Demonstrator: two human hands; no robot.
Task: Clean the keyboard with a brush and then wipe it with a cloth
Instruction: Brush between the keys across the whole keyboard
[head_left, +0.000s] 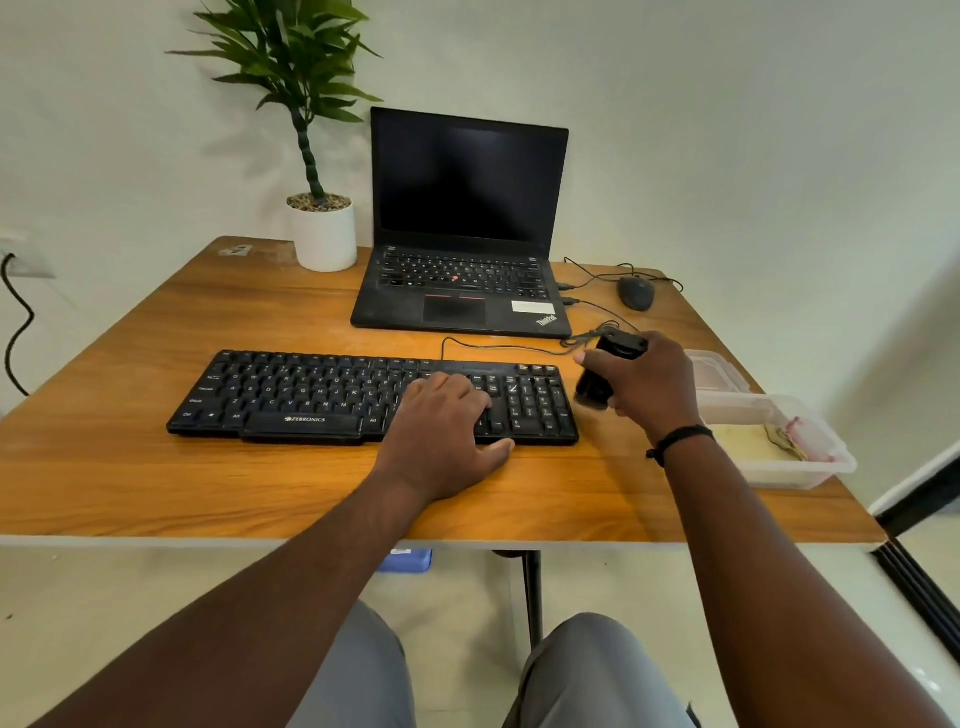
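The black keyboard (363, 397) lay flat on the wooden tabletop (156, 467), in front of the laptop (462, 228). The left hand (441, 436) rested on its right keys, its grip loose and holding nothing. The right hand (644, 384) had its grip wrapped around a black brush (602, 376), just beside the keyboard's right end.

We see a black Zebronics keyboard (332, 397) lying flat across the wooden desk (130, 467), its cable trailing from the back edge. Just off its right end a black brush (605, 376) is held upright, blurred. A cloth (753, 441) lies in a clear tub.
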